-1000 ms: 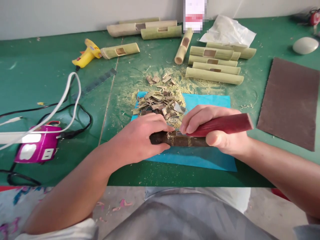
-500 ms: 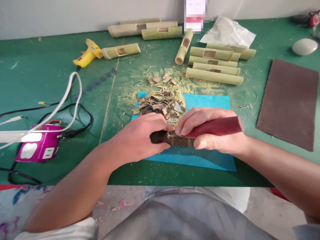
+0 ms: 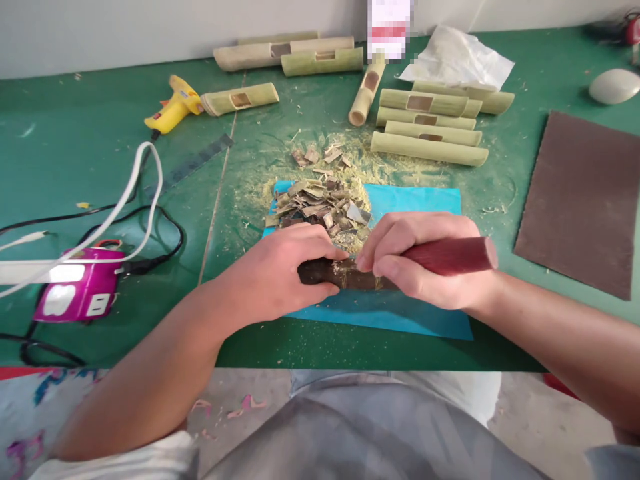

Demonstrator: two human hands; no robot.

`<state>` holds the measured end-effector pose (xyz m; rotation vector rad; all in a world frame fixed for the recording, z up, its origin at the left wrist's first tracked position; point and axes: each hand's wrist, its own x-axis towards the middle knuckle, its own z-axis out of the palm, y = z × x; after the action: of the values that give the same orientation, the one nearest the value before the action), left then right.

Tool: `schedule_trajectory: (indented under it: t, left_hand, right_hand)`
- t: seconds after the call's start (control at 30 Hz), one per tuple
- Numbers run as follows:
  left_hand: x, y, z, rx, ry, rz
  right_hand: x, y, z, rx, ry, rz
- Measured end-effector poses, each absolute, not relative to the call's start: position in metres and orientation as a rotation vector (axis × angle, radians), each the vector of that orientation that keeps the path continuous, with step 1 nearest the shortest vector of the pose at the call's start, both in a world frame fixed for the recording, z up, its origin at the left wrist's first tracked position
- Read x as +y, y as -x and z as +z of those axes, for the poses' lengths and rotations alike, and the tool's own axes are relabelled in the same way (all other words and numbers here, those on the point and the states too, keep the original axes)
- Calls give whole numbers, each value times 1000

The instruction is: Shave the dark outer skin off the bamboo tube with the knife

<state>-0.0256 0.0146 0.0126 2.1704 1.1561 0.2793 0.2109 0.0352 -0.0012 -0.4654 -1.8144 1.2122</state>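
Note:
My left hand [image 3: 295,270] is closed around the left part of a dark brown bamboo piece [image 3: 350,275], which lies crosswise over a blue sheet [image 3: 400,317]. In my right hand [image 3: 425,260] is a carving tool with a dark red wooden handle [image 3: 453,256]; its working end is hidden by my fingers at the bamboo's top. Pale scored lines and small shavings mark the bamboo beside my fingertips. Just beyond my hands a heap of brown and green chips [image 3: 320,203] covers part of the sheet.
Several cut bamboo tubes [image 3: 430,148] lie at the back of the green table [image 3: 260,347]. A yellow glue gun [image 3: 176,110], a ruler [image 3: 195,163] and a purple power socket [image 3: 80,283] with cables are leftward. At right are a brown mat [image 3: 580,207] and an egg-shaped object [image 3: 614,87].
My right hand and the red handle have shifted slightly right, and its thumb has drawn up against the tool. My left hand keeps its hold on the bamboo.

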Motion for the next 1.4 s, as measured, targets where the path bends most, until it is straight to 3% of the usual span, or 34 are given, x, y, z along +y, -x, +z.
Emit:
schedule_trajectory:
  t: [0.33, 0.4, 0.97, 1.4]
  left_hand:
    - [14, 30, 10, 1192, -2138, 293]
    - [14, 29, 10, 1186, -2157, 300]
    - [14, 25, 17, 1212, -2137, 173]
    - [14, 29, 12, 1206, -2106, 272]
  right_hand:
    - [27, -225, -2, -1772, 470, 1119]
    - [27, -224, -9, -1558, 428, 1115]
    - [37, -215, -8, -1641, 443, 1496]
    - [26, -219, 2, -1749, 490, 1109]
